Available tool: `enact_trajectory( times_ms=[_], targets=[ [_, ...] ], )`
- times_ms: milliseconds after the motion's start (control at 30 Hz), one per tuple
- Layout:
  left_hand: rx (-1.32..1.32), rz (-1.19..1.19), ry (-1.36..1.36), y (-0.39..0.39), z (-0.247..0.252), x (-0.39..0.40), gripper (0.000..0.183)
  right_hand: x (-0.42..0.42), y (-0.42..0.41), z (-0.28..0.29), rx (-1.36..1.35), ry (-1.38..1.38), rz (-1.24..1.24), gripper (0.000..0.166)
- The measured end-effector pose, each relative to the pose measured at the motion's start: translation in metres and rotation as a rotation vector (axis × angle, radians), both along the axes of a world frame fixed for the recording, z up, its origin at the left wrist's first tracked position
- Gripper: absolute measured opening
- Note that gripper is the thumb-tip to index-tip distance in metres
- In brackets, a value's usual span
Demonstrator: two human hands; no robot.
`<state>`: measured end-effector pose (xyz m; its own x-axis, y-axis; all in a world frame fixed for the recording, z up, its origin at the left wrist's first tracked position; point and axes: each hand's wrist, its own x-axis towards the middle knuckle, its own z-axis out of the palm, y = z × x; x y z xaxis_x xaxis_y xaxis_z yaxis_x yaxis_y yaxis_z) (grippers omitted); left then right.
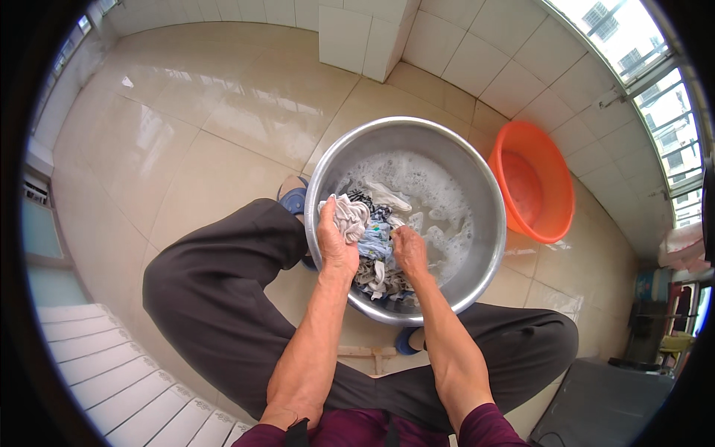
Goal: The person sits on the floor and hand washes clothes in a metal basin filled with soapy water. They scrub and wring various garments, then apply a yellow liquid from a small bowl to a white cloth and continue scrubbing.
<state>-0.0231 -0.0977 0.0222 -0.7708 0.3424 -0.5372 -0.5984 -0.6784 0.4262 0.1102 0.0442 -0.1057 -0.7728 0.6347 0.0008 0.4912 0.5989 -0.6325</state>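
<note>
A wide metal basin (490, 262) stands on the floor between my knees, holding sudsy water (447, 195) and wet laundry. My left hand (338, 246) grips a bunched whitish cloth (352, 218) over the basin's left side, thumb on top. Curled fingers of my right hand (409, 250) are at the laundry near the middle; what they may hold is hidden. Between my hands lies a light-blue patterned cloth (374, 243). Beyond it are a white cloth (387, 196) and a dark striped cloth (360, 197). Grey-brown and white fabric (382, 279) is heaped at the near side.
An orange plastic tub (530, 184) stands right of the basin, close to the tiled wall (503, 72). My legs flank the basin, with blue shoes (293, 198) beside it. Shiny floor tiles (223, 156) stretch left. A dark grey box-like object (600, 405) is at lower right.
</note>
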Motion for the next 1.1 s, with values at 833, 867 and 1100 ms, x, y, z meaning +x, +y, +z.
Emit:
enact_trajectory(
  times_ms=[833,867,1100],
  targets=[
    [-0.46,-0.368,1.291,0.018,0.085,0.053,0.02,-0.016,-0.057,0.187,-1.776,1.411,-0.186,0.05],
    [-0.55,-0.278,1.523,0.02,0.085,0.056,0.028,-0.016,-0.056,0.196,-1.746,1.378,-0.137,0.053],
    [-0.679,-0.354,1.757,0.03,0.093,0.086,0.029,-0.004,-0.041,0.191,-1.737,1.297,-0.047,0.061]
  ],
)
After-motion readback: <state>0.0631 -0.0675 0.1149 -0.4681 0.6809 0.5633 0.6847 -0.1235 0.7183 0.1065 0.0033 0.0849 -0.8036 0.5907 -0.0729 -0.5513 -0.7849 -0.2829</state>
